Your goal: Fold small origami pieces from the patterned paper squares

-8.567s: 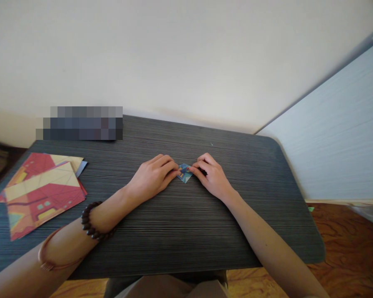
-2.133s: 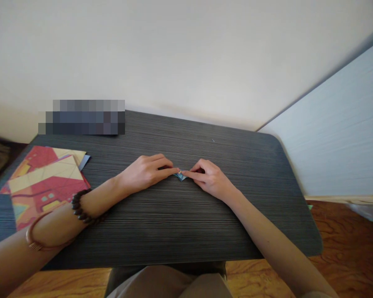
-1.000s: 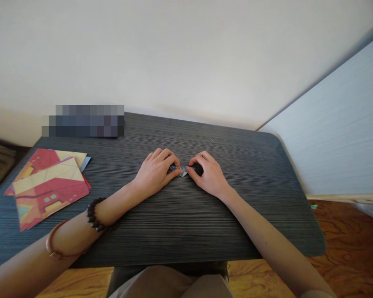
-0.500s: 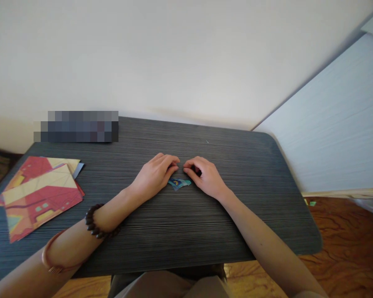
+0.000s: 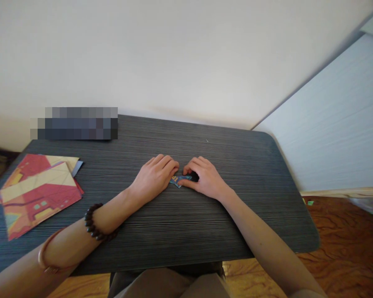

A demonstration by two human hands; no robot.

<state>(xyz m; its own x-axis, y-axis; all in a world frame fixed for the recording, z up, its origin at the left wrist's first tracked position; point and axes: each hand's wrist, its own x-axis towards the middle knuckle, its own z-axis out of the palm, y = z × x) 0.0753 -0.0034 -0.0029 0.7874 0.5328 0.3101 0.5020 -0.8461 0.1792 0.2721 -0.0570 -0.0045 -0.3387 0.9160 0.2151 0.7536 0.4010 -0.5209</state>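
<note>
- As I follow along remotely, a copper-coloured bangle (image 5: 42, 257) and a dark beaded bracelet (image 5: 89, 223) ring the left forearm (image 5: 71, 238) above a dark, striped table (image 5: 161, 236).
- Red-and-yellow sheets (image 5: 45, 192) overlap in a pile to my left, well apart from the hands.
- Midway between both hands, a small folded blue paper (image 5: 175, 180) lies on the table.
- The right hand (image 5: 208, 178) lays its thumb against the paper, forefinger arched clear of the thumb.
- The left hand (image 5: 154, 176) curls its fingers at the paper's left end; I cannot tell whether it pinches.
- Beyond, a pixelated object (image 5: 77, 124) sits before a pale wall (image 5: 186, 54).
</note>
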